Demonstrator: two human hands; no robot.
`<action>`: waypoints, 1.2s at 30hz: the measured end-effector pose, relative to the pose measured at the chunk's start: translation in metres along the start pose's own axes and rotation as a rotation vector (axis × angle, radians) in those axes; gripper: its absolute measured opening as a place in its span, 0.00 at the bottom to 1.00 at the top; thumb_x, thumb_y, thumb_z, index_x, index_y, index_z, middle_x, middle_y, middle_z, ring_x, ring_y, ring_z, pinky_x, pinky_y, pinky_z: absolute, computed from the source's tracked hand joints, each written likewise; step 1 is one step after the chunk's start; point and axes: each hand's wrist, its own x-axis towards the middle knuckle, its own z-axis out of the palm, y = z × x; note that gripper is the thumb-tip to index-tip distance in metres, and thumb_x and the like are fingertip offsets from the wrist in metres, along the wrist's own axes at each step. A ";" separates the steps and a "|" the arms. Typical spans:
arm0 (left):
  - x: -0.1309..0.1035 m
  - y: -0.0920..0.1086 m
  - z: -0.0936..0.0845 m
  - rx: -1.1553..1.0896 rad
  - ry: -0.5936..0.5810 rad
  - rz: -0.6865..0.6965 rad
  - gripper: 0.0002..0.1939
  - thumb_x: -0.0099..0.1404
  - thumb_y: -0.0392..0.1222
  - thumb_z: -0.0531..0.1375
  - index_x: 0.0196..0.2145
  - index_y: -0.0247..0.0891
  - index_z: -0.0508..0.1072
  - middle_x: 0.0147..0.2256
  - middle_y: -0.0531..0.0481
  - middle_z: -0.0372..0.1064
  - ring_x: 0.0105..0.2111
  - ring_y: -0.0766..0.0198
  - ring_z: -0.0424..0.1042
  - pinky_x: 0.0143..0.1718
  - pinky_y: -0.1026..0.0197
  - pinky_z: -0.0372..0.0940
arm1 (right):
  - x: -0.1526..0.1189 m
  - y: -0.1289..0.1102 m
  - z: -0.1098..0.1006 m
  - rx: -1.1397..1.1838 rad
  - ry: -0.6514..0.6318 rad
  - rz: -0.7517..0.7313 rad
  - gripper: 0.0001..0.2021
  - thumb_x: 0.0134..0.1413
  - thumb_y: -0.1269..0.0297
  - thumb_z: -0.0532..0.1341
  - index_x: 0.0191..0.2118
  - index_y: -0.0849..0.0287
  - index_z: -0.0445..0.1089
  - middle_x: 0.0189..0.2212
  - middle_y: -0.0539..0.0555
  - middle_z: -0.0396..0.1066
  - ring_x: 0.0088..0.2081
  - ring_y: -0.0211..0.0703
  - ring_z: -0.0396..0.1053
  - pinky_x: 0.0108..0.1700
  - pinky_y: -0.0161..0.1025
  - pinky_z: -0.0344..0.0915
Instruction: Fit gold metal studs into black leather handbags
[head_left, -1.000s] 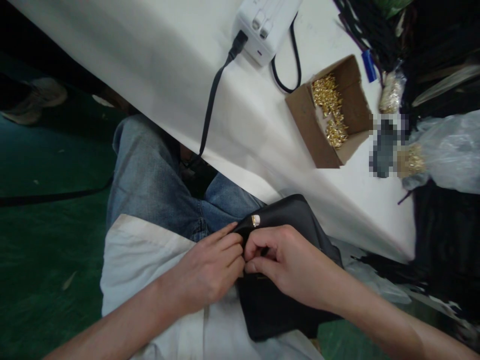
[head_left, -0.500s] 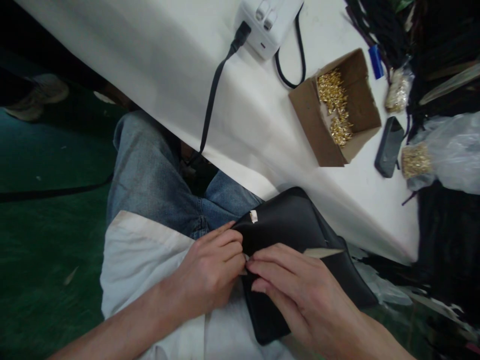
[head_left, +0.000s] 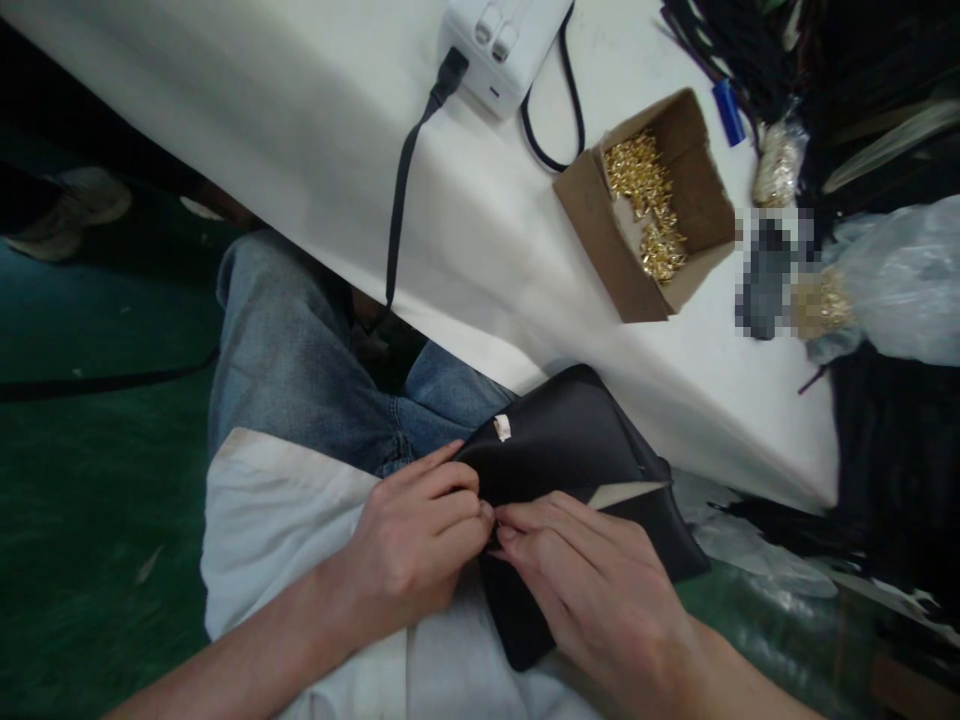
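Across my lap lies a flat black leather-like bag (head_left: 559, 425), partly against the table edge. A small whitish tab (head_left: 502, 428) shows on its upper face, and a pale strip (head_left: 628, 493) shows along a fold or opening. My left hand (head_left: 420, 525) is closed on the bag's left edge, fingers curled over it. Just beside those fingertips, my right hand (head_left: 604, 575) is closed in a pinch at the same edge. Whatever sits between the right fingertips is too small and too covered to make out.
On the white table (head_left: 315, 130) stand a white power unit (head_left: 491, 80) with a black cable (head_left: 401, 190) and a cardboard box (head_left: 611, 245) of small gold metal pieces (head_left: 652, 200). Farther right are a blue object (head_left: 727, 112) and plastic bags (head_left: 911, 275).
The right fingers have drawn into a tighter pinch beside the left fingertips. The bag's right end has shifted slightly left and up. The whole view has shifted a little.
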 end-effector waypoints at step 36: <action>0.016 0.000 -0.053 -0.112 -0.146 0.127 0.13 0.74 0.21 0.58 0.34 0.36 0.72 0.33 0.50 0.74 0.43 0.59 0.76 0.65 0.49 0.74 | 0.008 -0.001 -0.018 0.083 0.081 -0.069 0.08 0.78 0.75 0.63 0.52 0.61 0.80 0.48 0.54 0.85 0.50 0.41 0.83 0.59 0.35 0.77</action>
